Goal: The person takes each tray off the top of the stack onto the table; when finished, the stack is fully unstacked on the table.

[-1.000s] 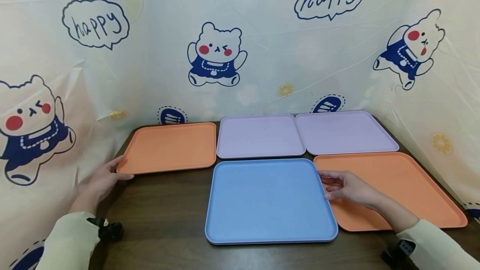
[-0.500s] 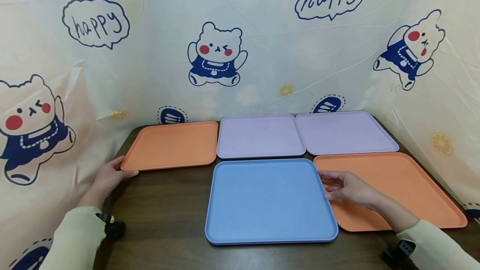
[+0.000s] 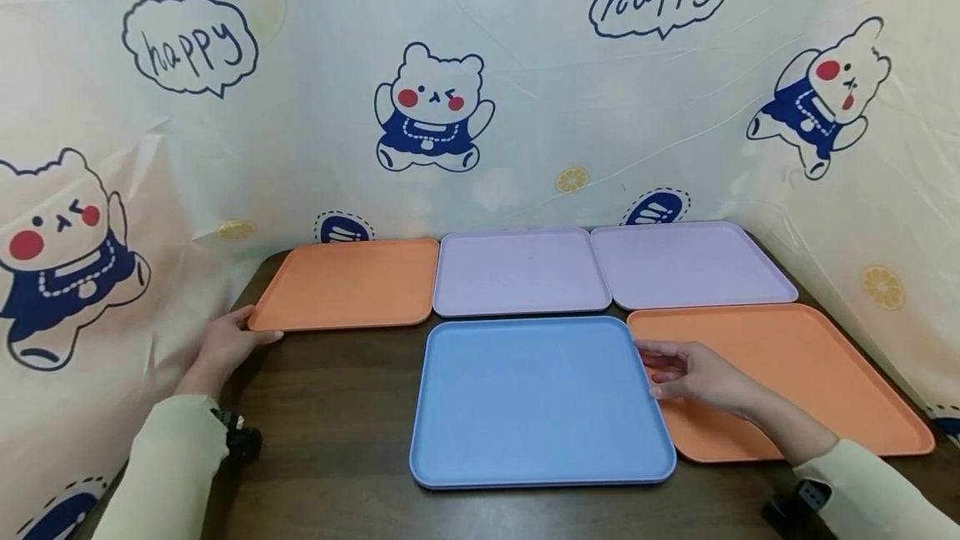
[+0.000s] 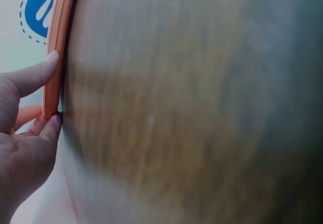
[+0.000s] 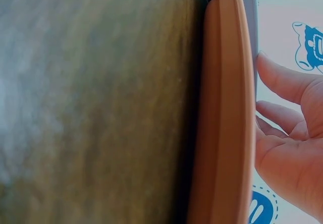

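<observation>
At the back left of the table, my left hand (image 3: 228, 344) holds the near left corner of an orange tray (image 3: 345, 282). In the left wrist view the thumb is on the rim (image 4: 56, 72) and the other fingers (image 4: 50, 130) bend round the corner. The tray's right end sits right beside a lilac tray (image 3: 521, 273). My right hand (image 3: 701, 377) hovers over a second orange tray (image 3: 795, 382), its thumb and fingertips at the right edge of a blue tray (image 3: 540, 402). This blue tray shows a doubled edge along its front.
Another lilac tray (image 3: 690, 265) lies at the back right, completing a row of three along the back edge. Behind the brown wooden table (image 3: 322, 440) hangs a pale cloth (image 3: 525, 107) printed with bears. A small black device (image 3: 243, 440) is strapped on each wrist.
My left hand has moved away from me and slightly right, taking the left orange tray back and close up to the lilac one. My right hand and the other trays have stayed put.
</observation>
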### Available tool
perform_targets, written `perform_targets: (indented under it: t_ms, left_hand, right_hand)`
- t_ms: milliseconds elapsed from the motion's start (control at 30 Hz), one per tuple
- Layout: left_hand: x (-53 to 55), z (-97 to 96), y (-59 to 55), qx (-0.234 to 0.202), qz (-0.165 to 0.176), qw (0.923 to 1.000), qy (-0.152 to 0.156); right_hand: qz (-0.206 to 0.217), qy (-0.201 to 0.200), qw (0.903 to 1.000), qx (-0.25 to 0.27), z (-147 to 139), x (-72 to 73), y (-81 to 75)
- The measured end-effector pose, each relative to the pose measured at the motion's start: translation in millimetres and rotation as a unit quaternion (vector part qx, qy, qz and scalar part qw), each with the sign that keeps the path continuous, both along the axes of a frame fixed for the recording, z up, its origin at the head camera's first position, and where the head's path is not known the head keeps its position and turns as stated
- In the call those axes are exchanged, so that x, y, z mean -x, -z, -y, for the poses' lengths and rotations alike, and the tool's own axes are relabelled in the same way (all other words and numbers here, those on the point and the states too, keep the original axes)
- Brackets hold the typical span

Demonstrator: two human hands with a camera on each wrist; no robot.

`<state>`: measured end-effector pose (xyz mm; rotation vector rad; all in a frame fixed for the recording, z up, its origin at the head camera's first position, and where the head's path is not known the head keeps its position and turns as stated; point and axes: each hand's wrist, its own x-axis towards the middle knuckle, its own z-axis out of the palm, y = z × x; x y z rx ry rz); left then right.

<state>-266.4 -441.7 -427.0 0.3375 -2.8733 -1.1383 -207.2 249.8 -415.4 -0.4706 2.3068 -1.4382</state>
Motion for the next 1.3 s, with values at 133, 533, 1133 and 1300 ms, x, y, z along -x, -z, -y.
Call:
perform_targets:
  t_ms: [133, 533, 1133, 1300]
  left_hand:
    - [4.7, -0.6, 1.0, 0.003, -0.006, 0.9999, -0.014]
    - [6.9, -4.4, -1.5, -0.001, -0.007, 0.9996, -0.026]
    - [-20.3, -17.2, -9.1, -0.009, -0.044, 0.9988, -0.018]
    - [-28.3, -43.7, -21.9, -0.022, -0.035, 0.9991, 0.009]
  right_hand:
    - [0.002, 0.003, 1.0, -0.003, -1, 1.3, 1.2]
    - [0.004, 0.004, 1.0, -0.002, -1, 2.1, 4.0]
    - [0.009, 0.012, 0.9999, -0.007, 0, 2.0, 0.5]
    - [0.009, 0.009, 0.9999, -0.005, -1, 1.5, -0.1]
